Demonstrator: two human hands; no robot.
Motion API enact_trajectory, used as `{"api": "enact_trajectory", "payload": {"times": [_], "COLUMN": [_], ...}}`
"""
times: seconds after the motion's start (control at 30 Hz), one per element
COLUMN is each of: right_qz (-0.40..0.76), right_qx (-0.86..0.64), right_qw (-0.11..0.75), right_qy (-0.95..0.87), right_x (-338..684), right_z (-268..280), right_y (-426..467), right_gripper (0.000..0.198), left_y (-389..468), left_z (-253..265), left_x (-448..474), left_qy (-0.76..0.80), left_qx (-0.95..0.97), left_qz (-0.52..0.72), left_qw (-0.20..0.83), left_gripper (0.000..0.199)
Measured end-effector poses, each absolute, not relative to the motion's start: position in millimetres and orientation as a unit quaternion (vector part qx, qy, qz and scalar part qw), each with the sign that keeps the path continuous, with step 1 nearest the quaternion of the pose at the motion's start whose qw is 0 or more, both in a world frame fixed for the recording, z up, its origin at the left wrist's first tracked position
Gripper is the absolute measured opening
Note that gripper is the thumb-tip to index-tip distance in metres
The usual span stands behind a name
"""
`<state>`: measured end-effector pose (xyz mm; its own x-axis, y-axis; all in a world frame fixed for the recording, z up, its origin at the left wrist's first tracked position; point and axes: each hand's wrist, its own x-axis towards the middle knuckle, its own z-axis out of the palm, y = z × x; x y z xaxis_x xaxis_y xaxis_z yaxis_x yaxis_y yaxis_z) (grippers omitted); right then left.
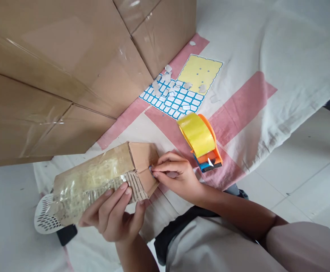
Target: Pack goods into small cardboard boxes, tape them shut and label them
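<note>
A small cardboard box, covered in clear tape and with a strip of bare corrugated board along one edge, lies tilted in front of me. My left hand is closed around its near side, fingers on the corrugated strip. The thumb and fingertips of my right hand pinch a small blue-edged label against the box's end flap; the fingers hide much of it. Right of the box stands an orange and blue tape dispenser with a wide roll of yellowish tape.
Large taped cartons are stacked at the left and back. A sheet of blue-bordered labels lies beyond the dispenser with scraps of paper on it. A white perforated piece shows behind the box. Pink-and-white cloth covers the surface.
</note>
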<state>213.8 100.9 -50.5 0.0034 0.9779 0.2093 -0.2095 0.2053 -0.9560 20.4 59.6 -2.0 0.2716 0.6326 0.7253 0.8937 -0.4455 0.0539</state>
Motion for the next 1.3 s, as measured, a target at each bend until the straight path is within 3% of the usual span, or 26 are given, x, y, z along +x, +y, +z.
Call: {"api": "enact_trajectory", "payload": {"times": [0.27,0.63,0.83,1.1,1.3], "right_qz": [0.542,0.742,0.718,0.584,0.542], "right_qx": [-0.373,-0.327,-0.354,-0.356,-0.392], "right_qw": [0.572,0.451,0.485,0.559,0.569], "right_qy": [-0.489,-0.373,-0.352,-0.468,-0.478], "right_x": [215,212,212,213,212], "right_z": [-52,-50,-52,-54,-50], "right_y": [102,118,113,108,105], "right_gripper": [0.008,0.037,0.037,0.01,0.012], "left_y": [58,63,60,57,59], "left_z": [-3,-6,-9,-10,-9], "left_x": [23,32,30,32,33], "left_qy": [-0.507,-0.52,-0.521,-0.532,-0.524], "left_qx": [-0.77,-0.748,-0.748,-0.743,-0.744], "left_qz": [-0.342,-0.371,-0.378,-0.373,-0.382], "left_qw": [0.181,0.182,0.159,0.16,0.162], "left_gripper": [0.021,0.026,0.032,0.03,0.029]}}
